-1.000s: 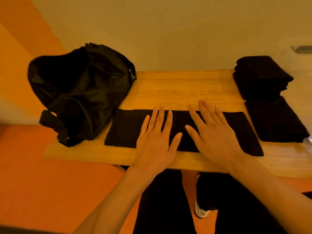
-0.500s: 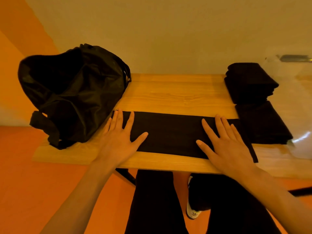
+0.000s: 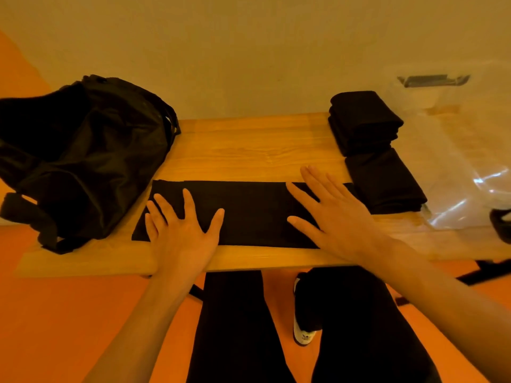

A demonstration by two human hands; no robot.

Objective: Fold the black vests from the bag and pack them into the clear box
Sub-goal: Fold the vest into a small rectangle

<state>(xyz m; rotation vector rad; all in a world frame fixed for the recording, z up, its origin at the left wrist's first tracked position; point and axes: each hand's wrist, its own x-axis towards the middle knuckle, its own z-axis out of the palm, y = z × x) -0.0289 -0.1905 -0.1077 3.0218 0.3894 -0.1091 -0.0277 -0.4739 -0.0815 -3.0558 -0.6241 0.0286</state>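
Note:
A black vest (image 3: 249,211), folded into a long flat strip, lies across the front of the wooden table (image 3: 249,145). My left hand (image 3: 182,230) presses flat on its left end with fingers spread. My right hand (image 3: 337,217) lies flat on its right end, fingers straight. A black bag (image 3: 83,156) slumps at the table's left end. At the right, a stack of folded black vests (image 3: 365,123) sits behind another folded vest (image 3: 384,183). The clear box (image 3: 456,161) stands at the far right, blurred and see-through.
A pale wall rises right behind the table. The floor is orange. My legs in dark trousers and a black-and-white shoe (image 3: 304,327) show under the table's front edge. A dark object (image 3: 500,225) pokes in at the right edge.
Both hands slid outward from the middle of the strip to its ends, then moved slightly back inward. The vest stays flat in the same place.

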